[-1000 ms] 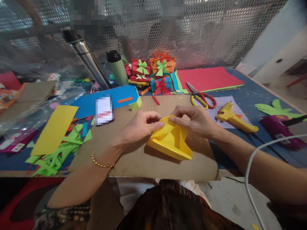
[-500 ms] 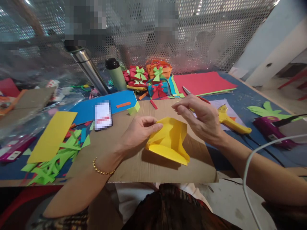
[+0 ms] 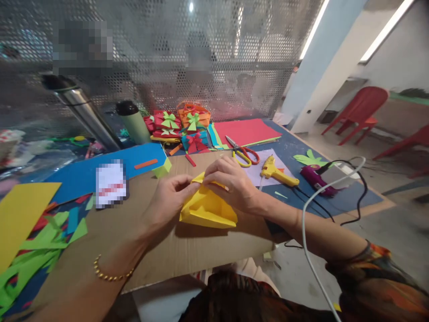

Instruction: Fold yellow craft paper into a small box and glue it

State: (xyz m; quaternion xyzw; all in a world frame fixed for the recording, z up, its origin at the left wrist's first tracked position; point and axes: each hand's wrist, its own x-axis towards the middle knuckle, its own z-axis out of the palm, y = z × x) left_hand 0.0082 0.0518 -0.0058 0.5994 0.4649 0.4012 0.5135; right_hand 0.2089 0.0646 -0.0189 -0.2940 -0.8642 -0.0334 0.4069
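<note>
A folded yellow paper box is held tilted a little above the brown cardboard sheet, its hollow side facing me. My left hand pinches its upper left edge between thumb and fingers. With fingers closed on the upper right edge, my right hand also grips the yellow paper box and hides part of that edge. Beyond my right hand lie scissors with red and yellow handles. A yellow glue gun rests on a pale purple sheet.
Finished paper boxes with bows stand at the back beside red sheets. A green bottle, a steel flask and a phone are leftward, with green paper scraps. A white cable crosses my right forearm.
My right hand has come down and left onto the paper box and closed on its edge. The camera view has turned to the right. My left hand keeps its hold.
</note>
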